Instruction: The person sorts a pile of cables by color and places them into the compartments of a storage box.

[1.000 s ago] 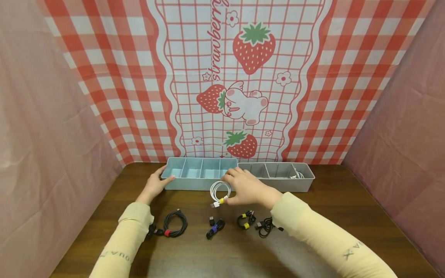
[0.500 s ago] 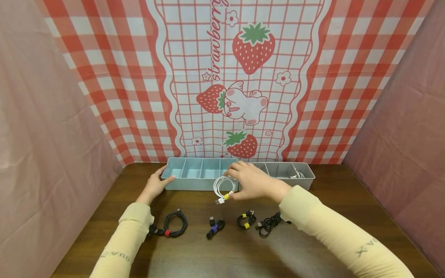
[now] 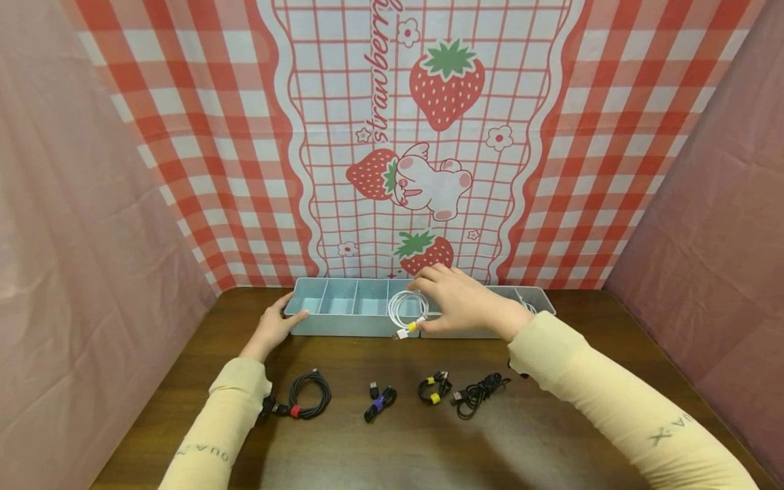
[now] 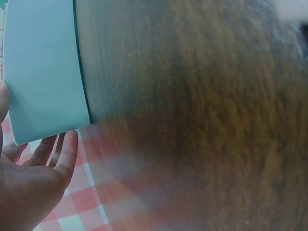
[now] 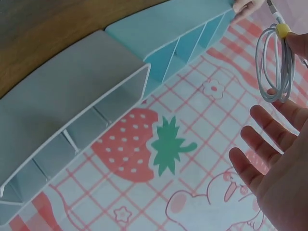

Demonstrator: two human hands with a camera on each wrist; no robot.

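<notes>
My right hand [image 3: 462, 303] pinches a coiled white USB cable [image 3: 401, 320] by its yellow tie, between thumb and index finger. The cable hangs in the air in front of the blue box's right end; the other fingers are spread, as the right wrist view shows. My left hand [image 3: 273, 327] holds the left end of the blue compartment box [image 3: 343, 325], thumb at the front rim and fingertips against the end wall [image 4: 53, 131]. A grey compartment box [image 5: 72, 77] stands end to end with the blue one, partly hidden behind my right hand in the head view.
On the brown table [image 3: 343, 449] lie a black cable with a red tie [image 3: 309, 395], one with a purple tie [image 3: 380, 403], one with yellow ties [image 3: 433, 388] and a plain black cable [image 3: 478, 396]. White cable [image 3: 528, 306] shows in the grey box's right compartment. A checked cloth [image 3: 226, 136] hangs behind.
My right hand has risen and moved right and back with the white USB cable, from the front of the blue box to about rim height. My left hand has stayed at the box's end.
</notes>
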